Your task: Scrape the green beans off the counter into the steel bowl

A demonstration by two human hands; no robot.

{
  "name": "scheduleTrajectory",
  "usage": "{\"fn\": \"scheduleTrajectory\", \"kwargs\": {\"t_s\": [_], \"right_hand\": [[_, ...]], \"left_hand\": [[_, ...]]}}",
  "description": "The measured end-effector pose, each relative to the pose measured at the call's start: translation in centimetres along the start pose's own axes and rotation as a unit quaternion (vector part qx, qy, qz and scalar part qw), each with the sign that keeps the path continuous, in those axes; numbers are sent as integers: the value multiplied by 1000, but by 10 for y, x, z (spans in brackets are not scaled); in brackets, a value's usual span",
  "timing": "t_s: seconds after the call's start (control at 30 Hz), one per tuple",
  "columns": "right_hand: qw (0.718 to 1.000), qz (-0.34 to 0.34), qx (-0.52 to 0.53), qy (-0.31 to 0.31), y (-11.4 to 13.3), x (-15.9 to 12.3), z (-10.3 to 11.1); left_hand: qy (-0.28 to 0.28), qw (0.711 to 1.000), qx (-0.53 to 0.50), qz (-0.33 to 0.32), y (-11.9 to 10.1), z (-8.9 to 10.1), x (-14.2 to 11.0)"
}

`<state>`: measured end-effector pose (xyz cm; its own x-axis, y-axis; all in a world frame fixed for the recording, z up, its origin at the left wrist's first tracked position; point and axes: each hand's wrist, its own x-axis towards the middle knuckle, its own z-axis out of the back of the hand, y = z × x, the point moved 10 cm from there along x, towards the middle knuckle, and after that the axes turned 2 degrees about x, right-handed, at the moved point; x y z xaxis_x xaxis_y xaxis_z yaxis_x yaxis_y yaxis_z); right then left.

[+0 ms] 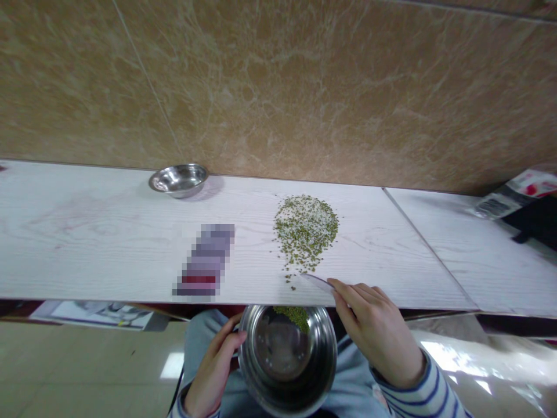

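Note:
My left hand [217, 357] is closed on the left rim of a deep stainless steel bowl [327, 371], held over my lap just below the table's front edge. Some small green beans [296, 316] lie inside it, against the side nearest the table. A wide patch of the same beans [304, 226], looking like mung beans, is spread on the white tabletop. My right hand [374, 325] pinches a thin, flat, blade-like piece [317, 281]; its exact kind is unclear. The tip touches or hovers by the stray beans at the patch's near end.
A small shallow metal bowl [179, 181] stands by the wall at the back left. A pixelated, blurred-out oblong [206, 261] lies left of the beans. At the far right are a plastic packet [513, 194] and a black object [537, 223]. A seam crosses the white table [87, 244] at right.

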<state>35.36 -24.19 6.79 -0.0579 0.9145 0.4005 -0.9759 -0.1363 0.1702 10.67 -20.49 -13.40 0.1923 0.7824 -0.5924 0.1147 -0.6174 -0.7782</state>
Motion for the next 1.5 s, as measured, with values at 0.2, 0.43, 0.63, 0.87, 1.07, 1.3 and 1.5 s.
{"fn": "scheduleTrajectory", "kwargs": {"t_s": [0.2,0.43,0.63,0.87,1.07,1.3,1.5], "right_hand": [[1000,-1,-6,1,3,3,-8],[1000,12,-5,5,14,8,-13],[1000,15,8,-6,15,5,-5],[1000,18,10,5,15,2,-4],[1000,12,10,3,14,3,-5],[1000,13,11,9,14,2,-5],[1000,-14,-6,12,5,3,-10]], "left_hand": [[-7,1000,-4,2,-1,1,-1],[-11,1000,1,7,-2,1,-2],[-9,1000,11,-1,-2,1,-1],[-1,1000,-7,-3,-2,-1,0],[2,1000,1,-6,-2,-2,1],[2,1000,4,-2,-2,-3,1],[-12,1000,14,0,-5,-3,-1]]}}
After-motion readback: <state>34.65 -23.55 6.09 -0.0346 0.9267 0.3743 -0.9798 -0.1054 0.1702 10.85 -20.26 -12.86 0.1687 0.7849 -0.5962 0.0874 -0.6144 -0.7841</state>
